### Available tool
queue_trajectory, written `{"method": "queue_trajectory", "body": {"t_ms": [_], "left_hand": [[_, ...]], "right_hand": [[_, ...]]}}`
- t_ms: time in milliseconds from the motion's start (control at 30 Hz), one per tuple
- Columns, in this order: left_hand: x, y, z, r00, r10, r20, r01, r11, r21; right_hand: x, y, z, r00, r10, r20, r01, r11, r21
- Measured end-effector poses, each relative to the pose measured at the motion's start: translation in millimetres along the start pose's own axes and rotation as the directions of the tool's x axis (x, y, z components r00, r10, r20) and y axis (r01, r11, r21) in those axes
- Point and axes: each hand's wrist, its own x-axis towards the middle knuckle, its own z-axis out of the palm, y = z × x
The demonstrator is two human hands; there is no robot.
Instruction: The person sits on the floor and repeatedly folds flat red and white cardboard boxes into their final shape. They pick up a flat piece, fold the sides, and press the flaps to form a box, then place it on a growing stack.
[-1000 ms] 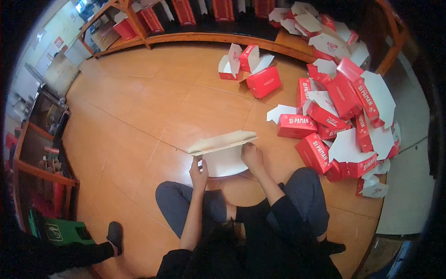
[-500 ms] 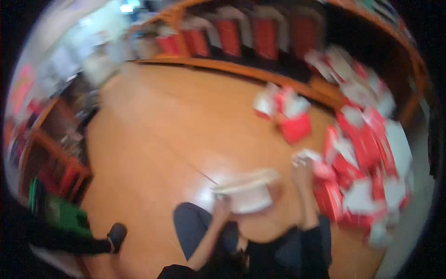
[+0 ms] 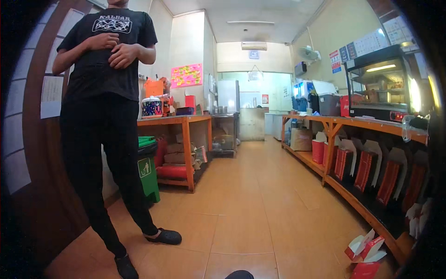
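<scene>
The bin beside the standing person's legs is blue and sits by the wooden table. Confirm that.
Not quite. In the head view, the bin beside the standing person is green, not blue. It does sit by the wooden table.

Floor (image 3: 260, 204): glossy tan tile. Counter (image 3: 174, 121): orange-painted wood. Boxes (image 3: 367, 255): red-and-white matt cardboard. Bin (image 3: 147, 169): green plastic.

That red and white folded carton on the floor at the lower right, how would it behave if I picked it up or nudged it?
The red and white carton looks like thin card with open flaps, so probably light and easily crushed. On the smooth tiled floor it would likely slide or tip rather than roll.
</scene>
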Motion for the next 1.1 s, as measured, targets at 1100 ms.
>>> {"method": "queue_trajectory", "body": {"t_ms": [1100], "left_hand": [[-10.8, 5.5, 12.1, 0.993, 0.105, -0.047, -0.111, 0.978, -0.177]], "right_hand": [[-136.4, -227.9, 85.1, 0.907, -0.401, -0.128, 0.421, 0.863, 0.279]]}}
